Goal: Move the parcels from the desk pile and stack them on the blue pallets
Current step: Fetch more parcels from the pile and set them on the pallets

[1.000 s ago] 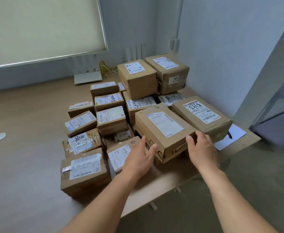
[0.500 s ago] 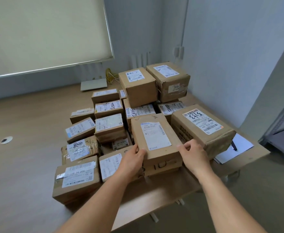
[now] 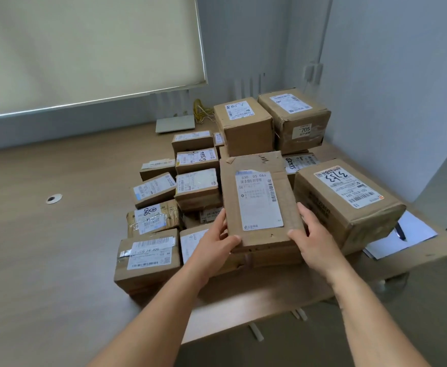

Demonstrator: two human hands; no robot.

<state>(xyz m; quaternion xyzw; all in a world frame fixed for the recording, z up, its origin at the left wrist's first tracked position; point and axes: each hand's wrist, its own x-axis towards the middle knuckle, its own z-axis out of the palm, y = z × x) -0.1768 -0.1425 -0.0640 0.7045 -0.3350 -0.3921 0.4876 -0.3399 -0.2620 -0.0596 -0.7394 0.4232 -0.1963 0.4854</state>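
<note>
The broad wooden counter (image 3: pixel 58 247) carries the pile (image 3: pixel 195 186) of taped cardboard parcels crowded toward its right end, the taller boxes at the far side and lower ones nearer, so the near-edge items are the easiest to reach first. A bulky parcel (image 3: pixel 346 205) marked 3153 sits at the right, just beside the flat parcel (image 3: pixel 259 200) now being taken, which lies label-up on top of other boxes at the near edge. The left hand (image 3: pixel 214 245) and right hand (image 3: pixel 315 239) clasp its two near corners, thumbs on the top face and fingers (image 3: pixel 303 211) wrapped along the sides; a two-sided hold probably suits a wide, shallow box and keeps it level. The blue pallets are not in view. A pen (image 3: pixel 399 231) rests on white paper at the far right.
</note>
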